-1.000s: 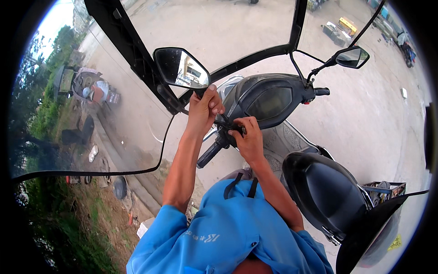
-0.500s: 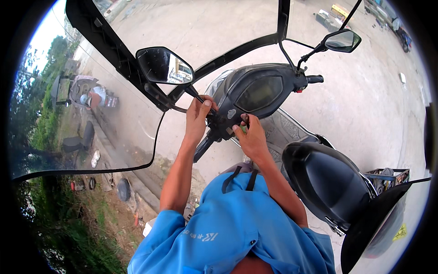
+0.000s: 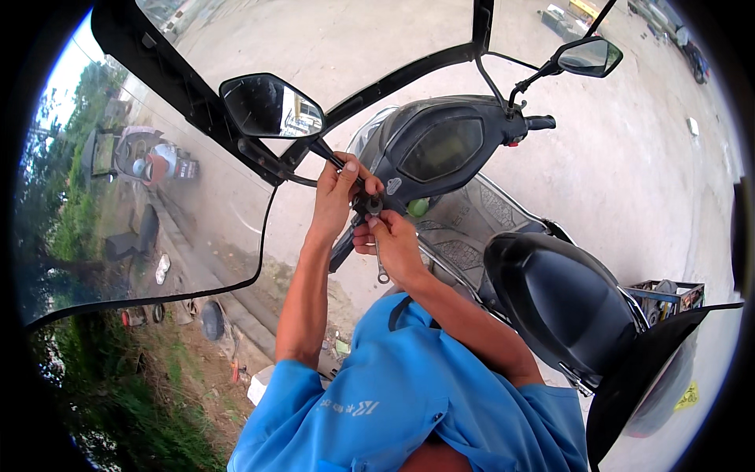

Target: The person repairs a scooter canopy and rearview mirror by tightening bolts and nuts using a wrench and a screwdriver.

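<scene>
Both forearms rise from the blue shirt at six o'clock toward the scooter's left handlebar just above centre; the left hand is raised, fingers curled shut around the mirror stem where it meets the bar, thumb pointing up toward twelve; the right hand sits just below it at five o'clock of the left, wrist bent, fingers closed on a wrench whose ringed end hangs down toward six while its upper end is at the stem's base nut; the two hands nearly touch; the left mirror stands at eleven o'clock of the hands, tilted, on that stem; the dashboard lies at two o'clock of them, with the right mirror well beyond it at one o'clock; the black seat lies at four o'clock, and a crate of parts beside it at the right; a clear windscreen with a black frame curves across nine to twelve o'clock; the ground is bare concrete outdoors, with grass and litter at seven to eight o'clock and a parked vehicle at ten.
</scene>
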A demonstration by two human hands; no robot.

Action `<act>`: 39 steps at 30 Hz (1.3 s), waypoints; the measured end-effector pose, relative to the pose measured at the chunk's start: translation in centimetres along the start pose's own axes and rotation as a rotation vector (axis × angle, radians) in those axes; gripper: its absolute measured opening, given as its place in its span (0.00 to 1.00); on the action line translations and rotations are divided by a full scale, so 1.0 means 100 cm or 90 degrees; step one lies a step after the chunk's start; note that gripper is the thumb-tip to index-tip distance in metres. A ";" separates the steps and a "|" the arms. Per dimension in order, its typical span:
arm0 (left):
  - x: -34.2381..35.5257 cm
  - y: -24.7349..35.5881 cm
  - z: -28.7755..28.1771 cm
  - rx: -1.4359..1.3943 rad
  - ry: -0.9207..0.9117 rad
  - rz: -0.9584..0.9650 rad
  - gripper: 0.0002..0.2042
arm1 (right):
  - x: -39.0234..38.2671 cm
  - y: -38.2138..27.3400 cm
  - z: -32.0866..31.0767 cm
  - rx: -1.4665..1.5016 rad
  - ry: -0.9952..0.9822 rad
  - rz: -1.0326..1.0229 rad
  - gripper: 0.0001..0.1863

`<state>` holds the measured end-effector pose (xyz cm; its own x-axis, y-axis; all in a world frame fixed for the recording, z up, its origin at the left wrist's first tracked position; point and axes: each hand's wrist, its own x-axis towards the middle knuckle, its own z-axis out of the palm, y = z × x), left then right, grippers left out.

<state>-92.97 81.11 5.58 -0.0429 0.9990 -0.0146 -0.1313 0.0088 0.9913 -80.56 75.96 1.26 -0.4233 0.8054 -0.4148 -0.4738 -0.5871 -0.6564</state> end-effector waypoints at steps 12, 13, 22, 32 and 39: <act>-0.003 -0.007 -0.019 0.184 0.058 0.106 0.20 | 0.017 -0.012 0.011 0.076 -0.013 0.081 0.08; -0.002 -0.015 -0.031 0.320 0.068 0.151 0.22 | 0.016 -0.014 0.003 0.049 -0.054 0.118 0.08; 0.036 -0.046 -0.064 0.808 0.178 0.380 0.22 | -0.026 0.001 0.005 0.191 -0.122 0.195 0.09; 0.033 -0.030 -0.060 0.866 0.159 0.295 0.21 | -0.012 -0.089 -0.070 -0.112 -0.192 0.228 0.13; 0.032 -0.028 -0.054 0.832 0.162 0.287 0.17 | 0.055 -0.150 -0.094 -0.429 -0.232 0.127 0.09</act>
<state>-98.07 84.07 2.06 -0.0280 0.8932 0.4488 0.9388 -0.1308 0.3187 -68.50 89.99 2.91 -0.7328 0.5442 -0.4085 0.1576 -0.4483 -0.8799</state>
